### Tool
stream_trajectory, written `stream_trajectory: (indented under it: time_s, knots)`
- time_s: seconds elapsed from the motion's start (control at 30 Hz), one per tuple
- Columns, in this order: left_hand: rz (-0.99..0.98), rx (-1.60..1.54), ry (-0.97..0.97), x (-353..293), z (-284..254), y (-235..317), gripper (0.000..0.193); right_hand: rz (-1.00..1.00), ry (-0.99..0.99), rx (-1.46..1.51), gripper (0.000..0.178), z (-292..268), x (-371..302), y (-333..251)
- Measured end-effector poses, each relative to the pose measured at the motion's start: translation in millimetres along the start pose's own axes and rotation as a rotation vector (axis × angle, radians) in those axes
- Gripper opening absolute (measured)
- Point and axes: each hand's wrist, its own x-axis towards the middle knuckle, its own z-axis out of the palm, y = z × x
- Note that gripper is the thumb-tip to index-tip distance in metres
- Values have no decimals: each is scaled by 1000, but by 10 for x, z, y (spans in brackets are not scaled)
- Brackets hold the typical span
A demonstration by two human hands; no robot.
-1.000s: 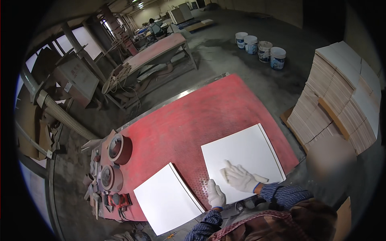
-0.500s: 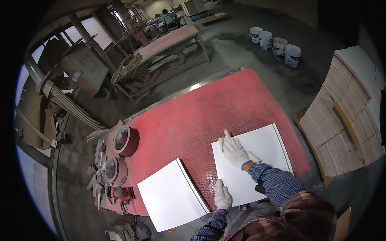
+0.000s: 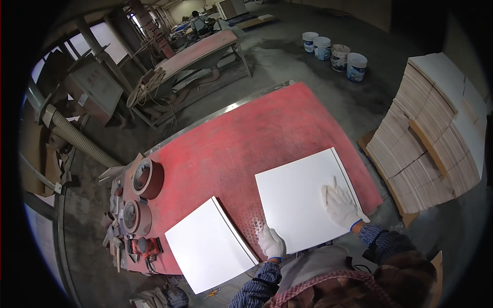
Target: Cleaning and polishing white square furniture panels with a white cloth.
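A square white panel (image 3: 295, 205) lies flat on a red, dimpled table surface. My right hand (image 3: 343, 206), in a white knit glove with a blue cuff edge, rests on the panel near its right edge. Its fingers are spread and slightly blurred; I make out no tool under the palm. At the panel's near left edge is my left hand (image 3: 272, 243), gloved the same way. Its fingers are bent together at the edge, with one tip pointing up along it. Another white panel or small stack (image 3: 208, 246), showing layered edges on its right side, lies to the left.
Two brown abrasive rolls (image 3: 148, 178) and a red power sander (image 3: 145, 247) sit along the table's left side. A tall stack of panels (image 3: 416, 143) stands right of the red table (image 3: 231, 133). Several buckets (image 3: 339, 57) and a person (image 3: 199, 23) are farther back.
My right hand has slid across the panel from its far left part to its right edge. My left hand stays by the near left edge. The whole view has shifted slightly.
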Motion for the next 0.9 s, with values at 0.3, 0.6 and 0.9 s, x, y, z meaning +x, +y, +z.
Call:
stream_trajectory:
  time_s: [0.3, 0.6, 0.9]
  knots:
    - [36, -102, 3, -27, -47, -9, 39, 127, 245, 7, 51, 700, 1663, 169]
    - [25, -95, -32, -8, 22, -48, 38, -327, 309, -3, 35, 1006, 2013, -1315]
    - [24, -192, 64, -44, 44, -123, 34, -401, 178, 144, 39, 471, 565, -1698]
